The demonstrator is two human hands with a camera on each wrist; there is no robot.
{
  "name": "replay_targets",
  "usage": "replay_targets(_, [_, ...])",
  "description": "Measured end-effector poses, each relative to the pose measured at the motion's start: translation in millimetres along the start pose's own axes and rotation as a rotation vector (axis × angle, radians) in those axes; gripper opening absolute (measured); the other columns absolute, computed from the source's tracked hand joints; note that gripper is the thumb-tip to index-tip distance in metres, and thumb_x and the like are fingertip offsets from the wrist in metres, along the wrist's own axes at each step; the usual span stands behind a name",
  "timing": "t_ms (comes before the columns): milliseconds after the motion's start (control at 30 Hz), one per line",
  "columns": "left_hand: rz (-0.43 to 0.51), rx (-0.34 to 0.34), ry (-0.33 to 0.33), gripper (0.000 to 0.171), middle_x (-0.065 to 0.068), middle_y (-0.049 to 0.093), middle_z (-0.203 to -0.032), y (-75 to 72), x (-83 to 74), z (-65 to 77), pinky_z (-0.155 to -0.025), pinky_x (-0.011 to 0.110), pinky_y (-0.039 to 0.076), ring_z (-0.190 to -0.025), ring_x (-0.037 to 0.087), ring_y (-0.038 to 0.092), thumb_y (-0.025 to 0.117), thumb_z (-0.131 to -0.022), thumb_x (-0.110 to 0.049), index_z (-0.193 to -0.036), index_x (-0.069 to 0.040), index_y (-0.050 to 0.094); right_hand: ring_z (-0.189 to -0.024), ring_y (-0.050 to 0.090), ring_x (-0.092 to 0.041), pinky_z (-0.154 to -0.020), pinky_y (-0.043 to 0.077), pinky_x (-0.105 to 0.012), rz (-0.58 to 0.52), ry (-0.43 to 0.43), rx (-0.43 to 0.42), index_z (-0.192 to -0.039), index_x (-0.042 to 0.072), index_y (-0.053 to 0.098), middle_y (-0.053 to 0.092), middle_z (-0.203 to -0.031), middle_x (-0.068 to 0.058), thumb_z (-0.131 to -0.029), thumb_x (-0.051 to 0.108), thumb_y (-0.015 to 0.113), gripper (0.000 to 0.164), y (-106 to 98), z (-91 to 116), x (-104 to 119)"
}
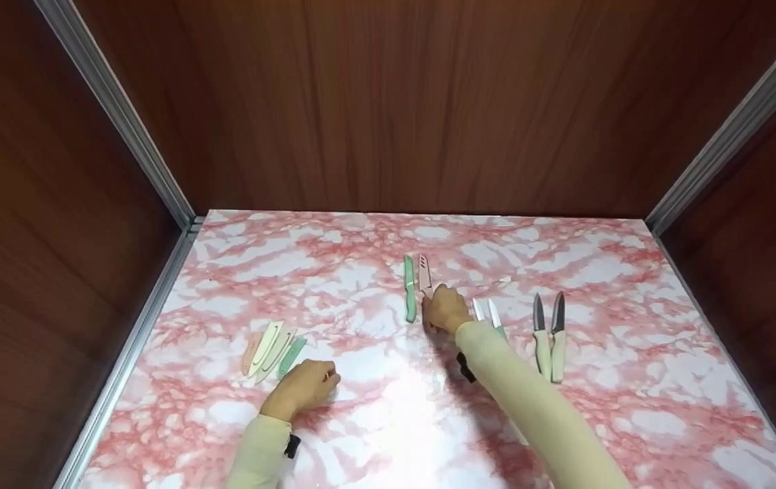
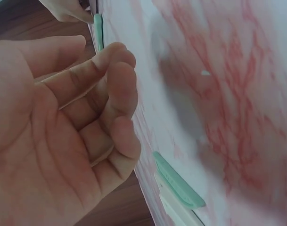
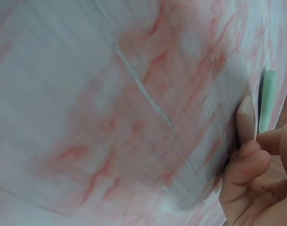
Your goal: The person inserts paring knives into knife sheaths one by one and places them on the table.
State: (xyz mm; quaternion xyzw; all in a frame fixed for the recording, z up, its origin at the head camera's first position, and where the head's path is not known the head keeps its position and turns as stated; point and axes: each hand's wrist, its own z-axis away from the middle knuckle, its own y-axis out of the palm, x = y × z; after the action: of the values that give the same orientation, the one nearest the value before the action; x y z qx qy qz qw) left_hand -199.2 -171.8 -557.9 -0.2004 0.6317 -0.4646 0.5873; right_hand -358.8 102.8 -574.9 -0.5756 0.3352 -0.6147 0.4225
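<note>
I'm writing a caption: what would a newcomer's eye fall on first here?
Probably the red-and-white marbled table, bright against the dark wooden walls around it. Next, the right hand near the table's middle, gripping a pink knife beside a green knife. Then the pastel knife covers fanned out beside the left hand, and two dark-bladed knives on the right.

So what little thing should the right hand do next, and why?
Probably ease its pinch and let go: the right hand has its fingers at the handle of the pink knife, which appears to lie flat on the table beside the green knife, pointing much the same way, so it likely needs no more holding.
</note>
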Motion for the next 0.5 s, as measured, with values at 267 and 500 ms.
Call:
replay_targets(267, [-0.074, -0.117, -0.128, 0.014, 0.0, 0.056, -0.073, -7.7, 8.9, -5.6, -0.062, 0.036, 0.044, -0.065, 0.016, 0.053, 0.058, -0.092, -0.017, -0.079, -0.012, 0.06, -0.082, 0.063, -0.039, -0.068, 0.051, -0.049, 0.085, -0.09, 0.008, -0.088, -0.003, 0.06, 0.063, -0.087, -0.024, -0.095, 0.027, 0.052, 0.032, -12.5, 18.9, -6.0])
replay_targets(500, [-0.18, -0.271, -0.175, 0.01, 0.01, 0.057, -0.079, -9.9, 24.3, -10.5, -0.065, 0.044, 0.047, -0.073, 0.029, 0.059, 0.063, -0.087, -0.012, -0.081, -0.005, 0.06, -0.067, 0.062, -0.034, -0.057, 0.048, -0.049, 0.135, -0.141, -0.035, -0.07, 0.006, 0.058, 0.063, -0.076, -0.016, -0.091, 0.029, 0.055, 0.031, -23.7, 44.6, -19.0])
